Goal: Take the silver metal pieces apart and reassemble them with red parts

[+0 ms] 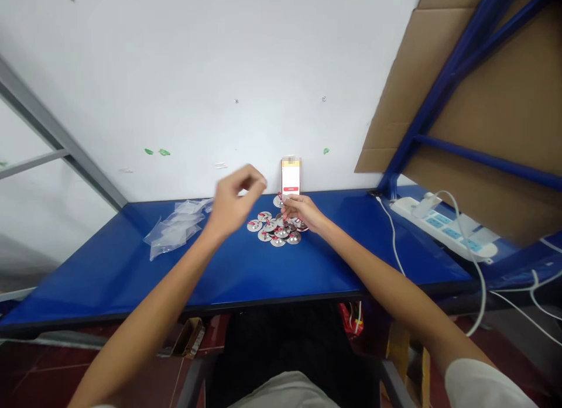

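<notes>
My right hand [302,210] pinches a small silver finger cymbal [278,202] with a red loop, just above the back of a pile. Several more finger cymbals [278,242], domed discs with red loops, lie heaped on the blue table [263,279] below that hand. My left hand [237,200] is raised to the left of the pile, slightly blurred. Its fingers are curled and the thumb meets the index finger; whatever may be between them does not show. A phone [290,177] with a lit screen leans against the wall behind the right hand.
Clear plastic bags [175,228] lie on the table's left side. A white power strip [441,228] with cables sits at the right. Blue metal frame bars [439,98] and cardboard [504,86] rise on the right, beside the white wall [263,62].
</notes>
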Demonstrator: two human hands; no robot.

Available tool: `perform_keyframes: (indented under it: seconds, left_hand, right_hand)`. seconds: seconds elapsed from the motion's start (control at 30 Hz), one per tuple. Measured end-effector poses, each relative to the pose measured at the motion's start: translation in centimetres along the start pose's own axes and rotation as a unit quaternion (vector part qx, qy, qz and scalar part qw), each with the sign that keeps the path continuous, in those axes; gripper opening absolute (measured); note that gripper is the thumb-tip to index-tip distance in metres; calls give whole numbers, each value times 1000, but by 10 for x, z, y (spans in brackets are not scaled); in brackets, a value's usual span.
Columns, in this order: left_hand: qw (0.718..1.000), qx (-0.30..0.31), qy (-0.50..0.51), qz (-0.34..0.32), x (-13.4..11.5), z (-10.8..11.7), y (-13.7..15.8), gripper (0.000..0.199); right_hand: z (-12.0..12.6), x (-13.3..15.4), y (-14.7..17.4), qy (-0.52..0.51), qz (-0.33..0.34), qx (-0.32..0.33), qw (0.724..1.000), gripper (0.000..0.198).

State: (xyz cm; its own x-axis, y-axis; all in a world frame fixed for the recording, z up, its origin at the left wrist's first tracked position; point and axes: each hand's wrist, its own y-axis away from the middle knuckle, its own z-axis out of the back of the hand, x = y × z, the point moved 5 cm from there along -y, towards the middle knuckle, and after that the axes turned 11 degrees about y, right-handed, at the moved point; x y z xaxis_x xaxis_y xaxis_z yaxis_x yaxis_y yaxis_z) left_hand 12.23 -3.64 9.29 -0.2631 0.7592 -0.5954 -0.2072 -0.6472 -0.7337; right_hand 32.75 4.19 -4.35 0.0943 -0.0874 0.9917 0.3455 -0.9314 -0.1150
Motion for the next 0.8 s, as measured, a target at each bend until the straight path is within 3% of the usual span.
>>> perform_keyframes:
  seconds: [0.13, 0.23, 0.37, 0.47, 0.57, 0.63, 0.8]
  left_hand:
    - [987, 50, 78, 130, 71, -38, 3, 19]
    - [946, 48, 237, 214, 115, -58, 16, 27]
    - [886, 23, 373, 273, 129, -70, 37, 44]
    - [869, 33, 399, 292, 125, -77, 46, 47]
    - [881, 51, 372, 288, 124, -77, 46, 42]
    - [906, 61, 316, 274, 123, -71, 41, 35]
    - [982, 60, 99, 146, 104, -50, 28, 26]
  right_hand:
    - [-2, 2, 1, -22, 13, 15, 1000, 41]
    - [0, 0, 0, -30, 18, 18, 999, 49]
    - [0, -3, -2, -27, 25, 23, 999, 62]
    - [-3, -1, -1, -7, 33, 43, 999, 67]
    - [-5, 0, 0, 33, 45, 45, 997, 69]
    - [-4, 1, -1, 73, 61, 28, 995, 68]
    - [-4, 1, -2, 170, 91, -20, 981, 50]
